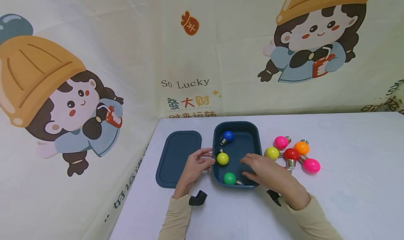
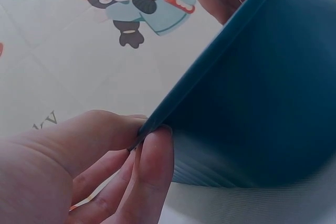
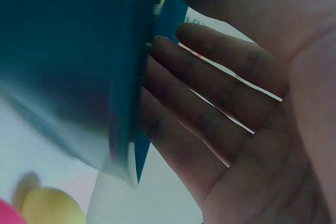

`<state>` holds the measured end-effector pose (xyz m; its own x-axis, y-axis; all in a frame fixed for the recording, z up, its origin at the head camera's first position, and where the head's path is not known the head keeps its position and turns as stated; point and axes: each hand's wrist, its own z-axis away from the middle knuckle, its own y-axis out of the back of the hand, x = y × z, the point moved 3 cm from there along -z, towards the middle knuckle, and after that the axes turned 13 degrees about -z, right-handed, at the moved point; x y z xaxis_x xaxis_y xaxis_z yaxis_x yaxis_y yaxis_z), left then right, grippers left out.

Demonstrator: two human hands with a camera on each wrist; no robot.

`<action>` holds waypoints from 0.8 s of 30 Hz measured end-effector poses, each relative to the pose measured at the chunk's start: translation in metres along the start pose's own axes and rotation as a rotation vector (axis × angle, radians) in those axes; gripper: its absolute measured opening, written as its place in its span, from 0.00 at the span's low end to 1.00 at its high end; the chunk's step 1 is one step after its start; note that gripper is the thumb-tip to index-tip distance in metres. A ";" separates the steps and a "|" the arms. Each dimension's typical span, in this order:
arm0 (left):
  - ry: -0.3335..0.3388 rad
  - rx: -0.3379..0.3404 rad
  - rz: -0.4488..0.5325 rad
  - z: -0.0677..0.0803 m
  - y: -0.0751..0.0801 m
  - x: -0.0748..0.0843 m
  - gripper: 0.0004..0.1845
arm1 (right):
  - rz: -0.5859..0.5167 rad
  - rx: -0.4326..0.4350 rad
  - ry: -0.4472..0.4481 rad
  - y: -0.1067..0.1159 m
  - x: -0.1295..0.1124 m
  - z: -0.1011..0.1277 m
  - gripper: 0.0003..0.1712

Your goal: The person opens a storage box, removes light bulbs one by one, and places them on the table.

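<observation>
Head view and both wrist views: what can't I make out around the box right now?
- Head view: the right hand covers one bulb beside the box; its colour is hidden.
- Left wrist view: the box wall blocks the inside; the left hand is cut off by the edge.
- Right wrist view: blurred box wall hides the inner bulbs.

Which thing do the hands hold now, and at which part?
The left hand pinches the left rim of the blue box. The right hand reaches over the box with straight fingers and holds nothing.
</observation>
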<state>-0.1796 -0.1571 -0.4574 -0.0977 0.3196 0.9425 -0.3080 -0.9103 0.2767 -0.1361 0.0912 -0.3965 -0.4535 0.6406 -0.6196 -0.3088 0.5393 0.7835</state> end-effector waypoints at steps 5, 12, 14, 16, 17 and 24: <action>-0.008 0.004 -0.008 0.000 0.000 0.000 0.26 | -0.009 -0.027 0.033 -0.008 -0.003 -0.003 0.23; -0.011 0.004 -0.014 0.001 0.001 0.000 0.26 | -0.035 -0.065 0.052 -0.016 -0.004 -0.006 0.26; -0.007 0.002 -0.011 0.001 0.001 0.000 0.26 | -0.043 -0.074 0.058 -0.017 -0.004 -0.007 0.26; -0.002 0.001 -0.010 0.000 0.000 -0.001 0.26 | -0.045 -0.081 0.057 -0.019 -0.005 -0.008 0.26; -0.001 0.001 -0.010 0.000 0.000 -0.001 0.26 | -0.045 -0.084 0.058 -0.020 -0.005 -0.008 0.26; 0.002 0.006 -0.017 0.000 0.000 -0.002 0.26 | -0.044 -0.098 0.059 -0.023 -0.006 -0.012 0.26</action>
<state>-0.1796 -0.1580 -0.4592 -0.0945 0.3355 0.9373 -0.3037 -0.9063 0.2938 -0.1360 0.0687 -0.4105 -0.4854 0.5825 -0.6520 -0.4087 0.5081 0.7582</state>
